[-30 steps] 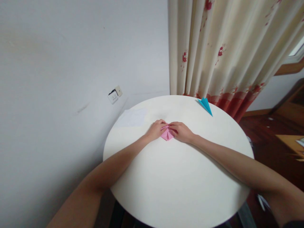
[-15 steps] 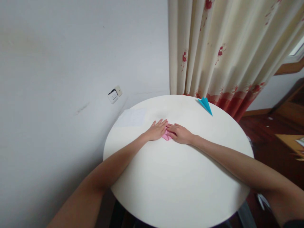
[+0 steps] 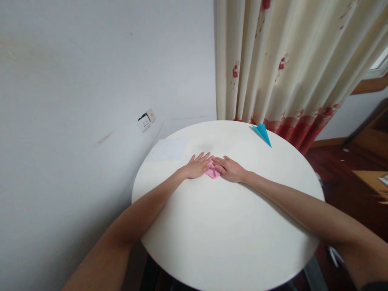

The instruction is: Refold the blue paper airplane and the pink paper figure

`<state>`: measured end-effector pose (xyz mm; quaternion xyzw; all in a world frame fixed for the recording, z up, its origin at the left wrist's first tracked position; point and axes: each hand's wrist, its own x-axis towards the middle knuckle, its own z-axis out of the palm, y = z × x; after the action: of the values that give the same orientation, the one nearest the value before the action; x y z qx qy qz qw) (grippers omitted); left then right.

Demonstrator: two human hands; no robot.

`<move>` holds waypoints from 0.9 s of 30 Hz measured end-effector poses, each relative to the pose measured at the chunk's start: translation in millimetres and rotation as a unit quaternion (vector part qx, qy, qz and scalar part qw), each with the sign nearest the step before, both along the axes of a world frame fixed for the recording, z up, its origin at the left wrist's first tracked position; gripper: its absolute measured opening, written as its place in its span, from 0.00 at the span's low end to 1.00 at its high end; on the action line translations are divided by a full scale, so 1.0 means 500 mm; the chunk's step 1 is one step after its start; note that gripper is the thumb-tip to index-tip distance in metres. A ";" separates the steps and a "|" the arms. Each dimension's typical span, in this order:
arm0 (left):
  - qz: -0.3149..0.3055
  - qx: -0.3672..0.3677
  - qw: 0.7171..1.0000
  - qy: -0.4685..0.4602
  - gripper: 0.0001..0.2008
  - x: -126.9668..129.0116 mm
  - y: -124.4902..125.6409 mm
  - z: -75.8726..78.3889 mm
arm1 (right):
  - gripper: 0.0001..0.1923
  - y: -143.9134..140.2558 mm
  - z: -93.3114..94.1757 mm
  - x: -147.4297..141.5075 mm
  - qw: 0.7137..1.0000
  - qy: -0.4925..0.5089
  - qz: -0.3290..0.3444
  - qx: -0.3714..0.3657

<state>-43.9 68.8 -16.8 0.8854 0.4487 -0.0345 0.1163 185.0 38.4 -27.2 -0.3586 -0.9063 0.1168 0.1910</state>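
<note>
A small piece of folded pink paper [image 3: 213, 173] lies flat near the middle of the round white table. My left hand [image 3: 197, 166] rests palm down at its left side, fingers spread, with the fingertips over the paper's left edge. From the right, my right hand [image 3: 229, 168] presses its fingers onto the paper's upper right part. Both hands cover portions of the paper, so its full outline is hidden.
Toward the far right edge of the white table [image 3: 230, 226] lies a blue paper plane [image 3: 262, 133]. A white sheet [image 3: 167, 149] is at the far left. Behind stand a wall with a socket [image 3: 144, 123] and a floral curtain [image 3: 273, 60].
My left hand has slid slightly left, uncovering more of the pink paper. My right hand stays almost in place on the paper.
</note>
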 end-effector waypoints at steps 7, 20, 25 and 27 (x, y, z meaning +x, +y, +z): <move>-0.001 0.023 1.000 -0.006 0.28 0.022 -0.023 0.008 | 0.26 0.014 -0.014 0.002 0.991 -0.026 -0.133 0.004; 0.012 0.048 0.999 -0.003 0.27 0.033 -0.029 -0.005 | 0.33 0.010 0.001 0.026 0.952 -0.134 -0.258 -0.094; 0.013 0.041 0.999 -0.004 0.28 0.028 -0.027 -0.007 | 0.37 0.030 0.013 0.066 0.934 -0.149 -0.304 -0.111; 0.014 0.041 0.999 -0.005 0.28 0.026 -0.025 -0.011 | 0.37 0.038 0.012 0.078 0.928 -0.130 -0.336 -0.093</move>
<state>-30.7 56.0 -22.0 0.8833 0.4615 -0.0096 0.0823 223.8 57.4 -21.1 -0.6702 -0.7347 0.0820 0.0658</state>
